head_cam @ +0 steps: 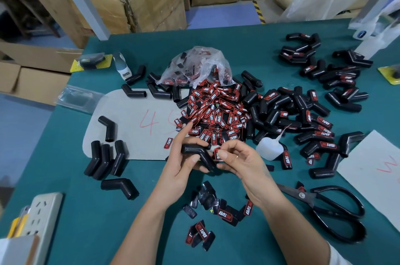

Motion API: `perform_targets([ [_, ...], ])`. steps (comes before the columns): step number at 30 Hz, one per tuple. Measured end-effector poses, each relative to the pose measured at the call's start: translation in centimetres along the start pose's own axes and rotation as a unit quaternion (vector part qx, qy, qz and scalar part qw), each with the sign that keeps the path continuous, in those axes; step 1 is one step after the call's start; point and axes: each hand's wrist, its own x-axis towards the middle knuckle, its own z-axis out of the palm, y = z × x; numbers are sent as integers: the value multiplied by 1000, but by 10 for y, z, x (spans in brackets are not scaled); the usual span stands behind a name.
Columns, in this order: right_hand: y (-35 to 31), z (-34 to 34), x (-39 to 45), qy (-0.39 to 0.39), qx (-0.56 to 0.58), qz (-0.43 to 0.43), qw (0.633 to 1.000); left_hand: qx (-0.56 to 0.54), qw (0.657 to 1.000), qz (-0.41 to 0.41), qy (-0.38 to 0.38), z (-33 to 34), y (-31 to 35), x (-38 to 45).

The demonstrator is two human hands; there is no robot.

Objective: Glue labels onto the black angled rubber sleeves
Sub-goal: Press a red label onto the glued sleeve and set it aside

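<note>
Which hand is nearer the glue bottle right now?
Right. The right hand, pinching a label, sits just left of the glue bottle. The left hand, holding a sleeve, is farther left, beyond the right hand.

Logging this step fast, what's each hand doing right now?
Left hand: gripping a black angled sleeve.
Right hand: pinching a red and black label between thumb and fingertip, right by the sleeve.
</note>
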Motion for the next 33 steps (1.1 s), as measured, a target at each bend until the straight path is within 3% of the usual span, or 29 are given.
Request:
perform_targets([
  [9,1,0,0,-20,11,14,1000,-7,1000,-30,1,-2,5,-2],
  [19,5,-4,0,-28,-4,23,999,44,999,4,10,-5,2,0],
  [33,9,-3,-1,-39,-27,9,999,-22,1000,8,13,1,3,0],
])
